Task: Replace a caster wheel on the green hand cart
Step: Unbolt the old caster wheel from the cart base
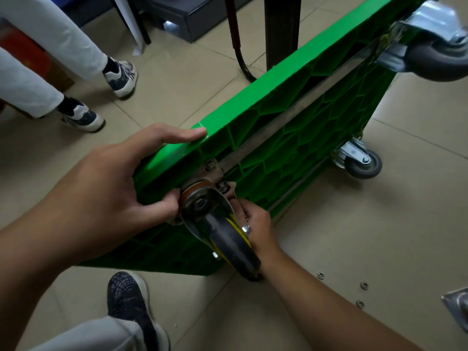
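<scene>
Caster wheel (233, 244), black-tyred with a yellow hub, sits at the near corner of the green hand cart (291, 138), which stands tipped on its long edge on the tiled floor (379, 236) with its ribbed underside facing the camera.

Nearest the viewer, the person's own dark shoe (126, 300) and grey trouser leg (101, 333) lie just below the cart's corner. To the right, three small washers (321, 275) lie loose on the floor, and the corner of a metal plate (458, 310) shows at the frame's edge. Farther along the underside are two more casters: a lower caster (362, 163) near the floor and an upper caster (438, 54) raised in the air. Beyond the cart stand a dark post (281, 29), a dark bent tube (235, 34) and a black cabinet (202, 16); another person's sneakers (122, 77) and white trousers are at far left.

Both forearms reach forward from the bottom of the view, one on each side of the caster wheel. The left hand (101, 188) grips the cart's upper edge, fingers laid over the rim and thumb pressed against the wheel's swivel head. The right hand (255, 224) is tucked beside the fork, fingers bent and bunched against the mounting plate; whether they pinch anything there cannot be told, as the fork hides the tips.
</scene>
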Tool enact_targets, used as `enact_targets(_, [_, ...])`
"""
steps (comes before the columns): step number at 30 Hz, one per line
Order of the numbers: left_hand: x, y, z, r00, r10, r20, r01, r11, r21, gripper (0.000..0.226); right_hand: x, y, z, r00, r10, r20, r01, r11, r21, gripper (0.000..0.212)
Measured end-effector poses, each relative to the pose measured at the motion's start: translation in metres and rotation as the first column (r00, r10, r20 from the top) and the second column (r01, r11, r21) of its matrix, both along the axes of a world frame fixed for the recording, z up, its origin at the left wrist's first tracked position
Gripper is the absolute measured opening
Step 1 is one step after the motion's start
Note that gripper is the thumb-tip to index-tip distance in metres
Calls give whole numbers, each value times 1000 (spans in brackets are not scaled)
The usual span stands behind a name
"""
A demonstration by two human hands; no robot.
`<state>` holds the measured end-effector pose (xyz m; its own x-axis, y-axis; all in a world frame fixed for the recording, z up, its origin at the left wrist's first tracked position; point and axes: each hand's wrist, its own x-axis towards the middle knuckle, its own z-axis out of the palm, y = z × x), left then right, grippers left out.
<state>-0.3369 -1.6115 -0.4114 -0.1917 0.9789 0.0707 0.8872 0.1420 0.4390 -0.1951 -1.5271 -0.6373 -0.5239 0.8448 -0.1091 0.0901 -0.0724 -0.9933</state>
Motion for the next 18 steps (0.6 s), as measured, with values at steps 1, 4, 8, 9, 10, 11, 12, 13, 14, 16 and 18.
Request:
enact_targets(1, [1,0,0,1000,1,4,-1,1000,0,85,0,1,0,1000,2,11,-2,1000,-3,68])
enact_targets(4, [1,1,0,1000,1,29,-1,1000,0,84,0,1,2,1000,13,20,-12,999,-33,77])
enact_targets(8, [1,0,1,999,-9,31,9,1000,-1,82,2,2,10,999,-13,-43,8,994,-105,64])
enact_targets(9, [1,0,1,999,-14,37,14,1000,-2,78,4,4,12,997,-30,-66,21,992,-127,58])
enact_targets(10, [1,1,2,999,-14,44,15,1000,-8,75,7,6,13,996,-43,-81,31,990,-139,53])
enact_targets(11, [1,0,3,999,-10,51,11,1000,-20,74,9,9,12,994,-50,-93,37,990,-133,52])
enact_targets(12, [2,0,3,998,-6,61,7,1000,-30,74,11,13,11,994,-55,-98,44,993,-111,54])
enact_targets(13, [2,0,3,998,-5,68,8,999,-33,74,12,17,9,994,-61,-94,54,996,-76,59])
enact_targets(14, [1,0,4,997,-9,72,11,999,-34,74,12,21,9,995,-58,-84,55,998,-37,68])
enact_targets(16, [1,-1,4,997,-17,73,19,999,-34,74,13,26,10,999,-17,-35,18,999,34,88])
enact_targets(18, [0,-1,4,997,-24,67,26,999,-32,74,15,30,13,1000,30,1,-30,997,74,92])
